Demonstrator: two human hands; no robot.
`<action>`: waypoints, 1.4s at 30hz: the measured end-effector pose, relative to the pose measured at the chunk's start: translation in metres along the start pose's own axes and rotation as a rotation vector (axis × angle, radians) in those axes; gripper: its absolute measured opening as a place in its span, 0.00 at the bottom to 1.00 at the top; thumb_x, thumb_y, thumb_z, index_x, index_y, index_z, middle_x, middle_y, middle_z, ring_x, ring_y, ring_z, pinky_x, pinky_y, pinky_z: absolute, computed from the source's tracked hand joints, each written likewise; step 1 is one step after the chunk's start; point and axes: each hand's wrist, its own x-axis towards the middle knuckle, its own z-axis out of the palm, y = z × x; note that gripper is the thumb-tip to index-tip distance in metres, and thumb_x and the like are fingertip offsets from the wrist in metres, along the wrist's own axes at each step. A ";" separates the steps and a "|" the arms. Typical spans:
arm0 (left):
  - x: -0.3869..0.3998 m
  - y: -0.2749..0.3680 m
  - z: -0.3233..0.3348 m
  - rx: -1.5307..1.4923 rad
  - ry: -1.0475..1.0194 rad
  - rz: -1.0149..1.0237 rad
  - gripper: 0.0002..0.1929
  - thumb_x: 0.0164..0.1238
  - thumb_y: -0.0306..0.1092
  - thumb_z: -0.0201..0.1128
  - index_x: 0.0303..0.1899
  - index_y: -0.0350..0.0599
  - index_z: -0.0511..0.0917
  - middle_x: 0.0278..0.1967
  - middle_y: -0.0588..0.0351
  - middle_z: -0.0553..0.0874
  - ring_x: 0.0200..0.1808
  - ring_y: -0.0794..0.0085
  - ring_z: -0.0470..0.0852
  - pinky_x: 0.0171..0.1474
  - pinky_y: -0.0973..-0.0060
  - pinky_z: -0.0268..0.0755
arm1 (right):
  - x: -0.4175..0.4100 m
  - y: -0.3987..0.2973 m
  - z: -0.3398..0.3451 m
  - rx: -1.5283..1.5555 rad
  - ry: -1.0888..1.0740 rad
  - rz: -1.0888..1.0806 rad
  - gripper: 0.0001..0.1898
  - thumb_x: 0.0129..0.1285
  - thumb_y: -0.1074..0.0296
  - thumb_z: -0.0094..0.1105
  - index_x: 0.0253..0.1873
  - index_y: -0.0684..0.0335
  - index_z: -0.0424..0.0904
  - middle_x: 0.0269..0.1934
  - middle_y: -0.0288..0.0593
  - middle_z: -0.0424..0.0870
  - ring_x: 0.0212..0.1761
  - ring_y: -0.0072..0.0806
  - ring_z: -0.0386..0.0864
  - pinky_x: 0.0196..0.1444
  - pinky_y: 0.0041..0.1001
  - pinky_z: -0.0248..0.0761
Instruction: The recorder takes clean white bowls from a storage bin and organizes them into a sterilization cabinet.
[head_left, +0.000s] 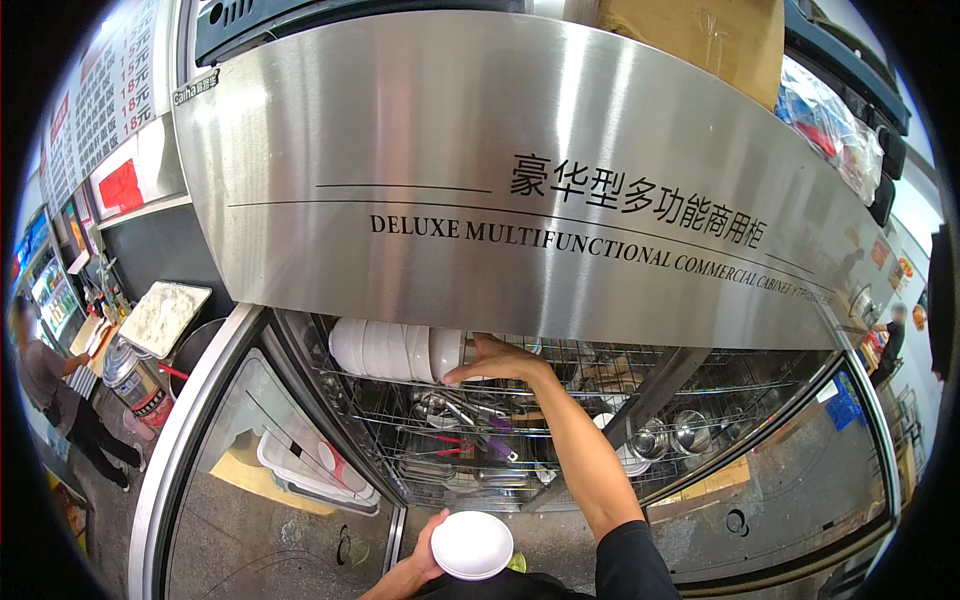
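My left hand grips the rim side of a white bowl low in the view, in front of my body. Inside a stainless steel cabinet, my right hand reaches onto the top wire shelf. Its thumb and fingers lie at the right end of a row of white bowls nested on their sides. Part of that hand is hidden behind the bowls and the cabinet's front panel, so its hold on the end bowl cannot be told.
Glass doors stand open at left and right. Lower wire shelves hold utensils with purple handles and metal bowls. A cardboard box sits on top. One person stands far left, another far right.
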 end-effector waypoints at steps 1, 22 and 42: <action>-0.001 0.001 0.001 -0.002 0.001 0.001 0.37 0.75 0.63 0.49 0.65 0.34 0.74 0.60 0.39 0.83 0.61 0.49 0.83 0.66 0.54 0.73 | -0.001 -0.004 -0.001 -0.012 -0.016 0.024 0.49 0.49 0.36 0.77 0.68 0.69 0.73 0.63 0.58 0.80 0.68 0.44 0.75 0.70 0.36 0.67; 0.000 0.002 0.000 -0.005 -0.019 0.001 0.38 0.74 0.64 0.49 0.65 0.34 0.74 0.60 0.39 0.83 0.61 0.49 0.82 0.67 0.54 0.72 | 0.006 -0.013 0.006 0.001 -0.037 -0.045 0.66 0.44 0.33 0.78 0.79 0.71 0.50 0.77 0.66 0.57 0.81 0.52 0.54 0.81 0.41 0.49; 0.004 0.000 -0.003 -0.028 -0.048 -0.026 0.38 0.74 0.65 0.50 0.64 0.35 0.75 0.60 0.40 0.83 0.61 0.50 0.82 0.66 0.55 0.73 | 0.034 0.008 0.022 0.143 -0.022 -0.039 0.54 0.49 0.45 0.78 0.74 0.72 0.60 0.69 0.60 0.71 0.73 0.47 0.68 0.74 0.35 0.62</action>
